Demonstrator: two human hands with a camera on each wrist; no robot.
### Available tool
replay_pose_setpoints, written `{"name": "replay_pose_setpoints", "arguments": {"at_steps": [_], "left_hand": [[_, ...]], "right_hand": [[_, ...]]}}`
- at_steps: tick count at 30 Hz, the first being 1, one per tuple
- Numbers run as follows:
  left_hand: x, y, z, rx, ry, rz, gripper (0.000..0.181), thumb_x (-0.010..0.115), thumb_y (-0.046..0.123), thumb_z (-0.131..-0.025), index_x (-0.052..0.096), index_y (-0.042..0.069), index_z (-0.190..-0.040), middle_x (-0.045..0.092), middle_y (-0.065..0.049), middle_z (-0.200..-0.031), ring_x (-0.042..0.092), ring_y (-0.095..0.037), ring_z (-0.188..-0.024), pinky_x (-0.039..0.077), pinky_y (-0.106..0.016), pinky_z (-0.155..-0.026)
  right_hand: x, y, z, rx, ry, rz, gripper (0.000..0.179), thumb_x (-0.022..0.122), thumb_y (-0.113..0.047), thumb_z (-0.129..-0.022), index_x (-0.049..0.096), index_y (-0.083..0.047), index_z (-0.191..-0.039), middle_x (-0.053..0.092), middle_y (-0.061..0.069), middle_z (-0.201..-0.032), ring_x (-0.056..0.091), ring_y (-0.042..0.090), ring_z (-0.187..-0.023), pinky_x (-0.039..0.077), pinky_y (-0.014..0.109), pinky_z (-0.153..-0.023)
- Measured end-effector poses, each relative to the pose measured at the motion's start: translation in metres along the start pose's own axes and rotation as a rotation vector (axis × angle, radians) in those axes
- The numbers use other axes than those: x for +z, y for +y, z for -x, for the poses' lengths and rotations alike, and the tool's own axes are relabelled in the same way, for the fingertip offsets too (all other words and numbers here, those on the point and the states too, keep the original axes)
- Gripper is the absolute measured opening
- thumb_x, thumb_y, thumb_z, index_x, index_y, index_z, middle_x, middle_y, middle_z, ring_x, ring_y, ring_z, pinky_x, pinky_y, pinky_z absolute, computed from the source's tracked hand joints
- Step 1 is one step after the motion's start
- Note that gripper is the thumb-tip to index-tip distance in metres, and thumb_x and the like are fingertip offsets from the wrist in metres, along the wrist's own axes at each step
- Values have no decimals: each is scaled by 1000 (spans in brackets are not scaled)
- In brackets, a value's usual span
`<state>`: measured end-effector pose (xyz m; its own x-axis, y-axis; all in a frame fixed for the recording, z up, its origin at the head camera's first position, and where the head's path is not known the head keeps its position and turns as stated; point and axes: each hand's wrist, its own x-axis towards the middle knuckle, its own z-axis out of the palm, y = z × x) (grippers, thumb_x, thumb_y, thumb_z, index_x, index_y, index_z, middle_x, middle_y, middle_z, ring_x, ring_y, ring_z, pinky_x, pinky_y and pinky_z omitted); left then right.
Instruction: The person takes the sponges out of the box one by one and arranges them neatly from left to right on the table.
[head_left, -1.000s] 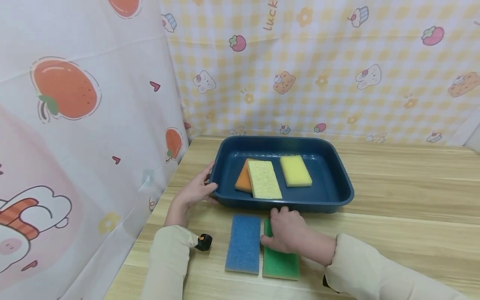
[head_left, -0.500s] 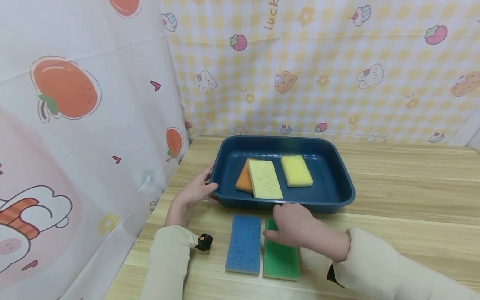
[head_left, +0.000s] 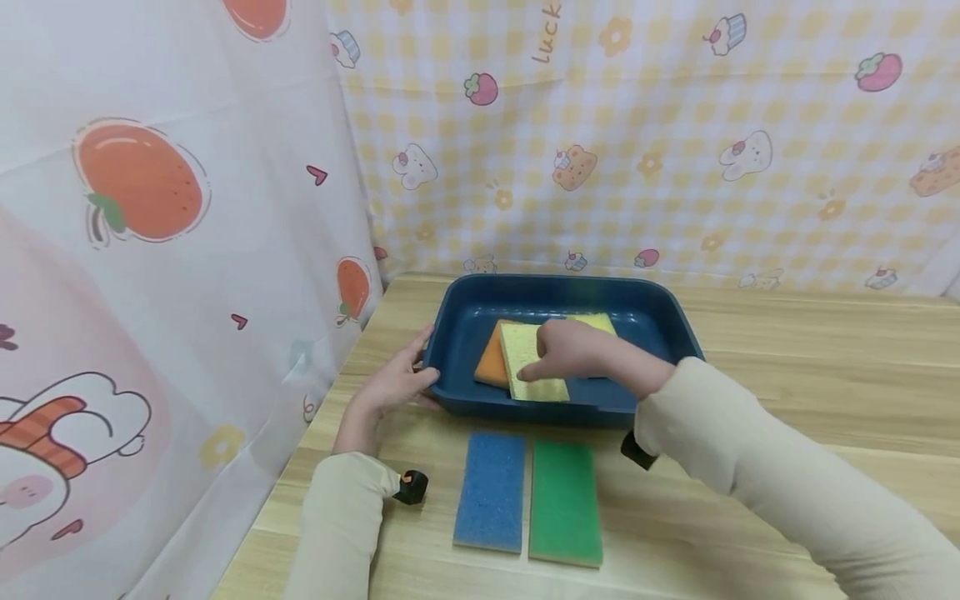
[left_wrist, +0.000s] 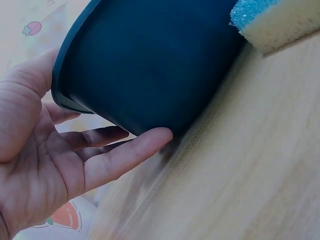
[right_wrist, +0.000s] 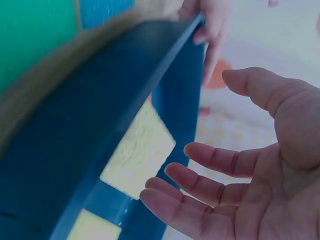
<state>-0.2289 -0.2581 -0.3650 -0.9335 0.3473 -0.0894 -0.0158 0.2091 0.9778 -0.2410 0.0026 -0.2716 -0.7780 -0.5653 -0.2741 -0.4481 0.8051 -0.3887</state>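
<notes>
A dark blue roasting pan (head_left: 480, 287) stands on the wooden table. My left hand (head_left: 397, 379) holds its left front corner, thumb at the rim and fingers along the outer wall. My right hand (head_left: 573, 348) is over the pan with its fingers apart and nothing between them, as the right wrist view shows. Beneath it, a pale yellow sponge (right_wrist: 142, 150) lies partly across an orange sponge (head_left: 491, 362). A second yellow sponge (head_left: 596, 321) is mostly covered by the right hand. In front of the pan lie a blue sponge (head_left: 489, 492) and a green sponge (head_left: 564, 500), side by side.
Behind the table (head_left: 810, 358) hangs a yellow checked cloth (head_left: 652, 183). A white printed cloth (head_left: 247, 208) hangs close along the left side. Each wrist carries a small black device, the left one (head_left: 411, 487) just above the tabletop.
My right hand has lifted off the green sponge and moved forward over the pan, leaving both front sponges in place. The left hand has stayed at the pan's corner.
</notes>
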Motion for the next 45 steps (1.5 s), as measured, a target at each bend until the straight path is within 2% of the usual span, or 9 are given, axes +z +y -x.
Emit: {"name": "replay_pose_setpoints", "arguments": {"at_steps": [8, 10, 13, 16, 24, 28, 32, 39, 45], "left_hand": [[-1, -2, -1, 4, 3, 6, 75, 42, 0, -87, 5, 26, -146, 25, -23, -137, 55, -37, -99, 53, -47, -66], [-1, -1, -1, 3, 6, 0, 74, 42, 0, -87, 6, 27, -146, 26, -23, -137, 55, -37, -99, 53, -47, -67], [-1, 0, 0, 4, 12, -10, 74, 42, -1, -87, 6, 26, -146, 26, -23, -137, 55, -36, -98, 54, -46, -66], [-2, 0, 0, 6, 12, -12, 74, 41, -1, -87, 6, 26, -146, 27, -23, -136, 56, -36, -96, 54, -46, -66], [-2, 1, -1, -9, 19, -6, 75, 42, 0, -86, 6, 28, -146, 27, -22, -138, 56, -35, -96, 54, -46, -66], [-2, 0, -1, -12, 22, -14, 76, 43, 0, -86, 6, 28, -146, 27, -22, -138, 57, -34, -94, 54, -46, -66], [-3, -1, -1, -22, 19, -5, 76, 43, 0, -86, 4, 28, -146, 26, -22, -139, 57, -35, -95, 53, -47, -67], [-2, -1, -1, -18, 20, -8, 76, 43, 1, -86, 5, 27, -146, 27, -22, -138, 55, -37, -98, 54, -46, -67], [-2, -1, -2, -23, 21, 2, 77, 44, 2, -85, 5, 28, -146, 26, -21, -139, 54, -38, -100, 54, -47, -67]], "right_hand": [[-10, 6, -33, 140, -26, -2, 43, 60, -36, -83, 35, -15, -55, 21, -4, -51, 22, 11, -43, 39, 28, -43], [-13, 8, -38, 162, -22, 4, 33, 60, -35, -83, 47, -12, -64, 36, -1, -57, 36, 13, -49, 47, 32, -49], [-16, 12, -46, 194, -23, 9, 33, 59, -34, -84, 58, -4, -95, 57, 9, -88, 55, 21, -75, 52, 39, -60], [-18, 15, -54, 224, -27, 2, 55, 59, -34, -84, 47, -1, -126, 47, 17, -127, 51, 30, -106, 52, 43, -65], [-15, 14, -70, 217, -52, 4, 65, 62, -36, -81, 40, -4, -133, 40, 17, -135, 45, 32, -115, 51, 42, -69], [-13, 15, -76, 185, -52, 59, 67, 60, -35, -83, 36, 0, -135, 37, 19, -137, 39, 33, -122, 43, 46, -90], [-10, 15, -80, 163, -58, 83, 71, 58, -36, -84, 32, 3, -137, 34, 20, -139, 32, 34, -126, 31, 45, -102], [-4, 16, -88, 165, -90, 92, 71, 58, -42, -82, 38, 2, -134, 37, 20, -138, 36, 33, -124, 32, 44, -102], [-1, 16, -91, 158, -101, 103, 65, 59, -44, -81, 47, 2, -125, 51, 16, -121, 49, 26, -103, 41, 40, -92]]}}
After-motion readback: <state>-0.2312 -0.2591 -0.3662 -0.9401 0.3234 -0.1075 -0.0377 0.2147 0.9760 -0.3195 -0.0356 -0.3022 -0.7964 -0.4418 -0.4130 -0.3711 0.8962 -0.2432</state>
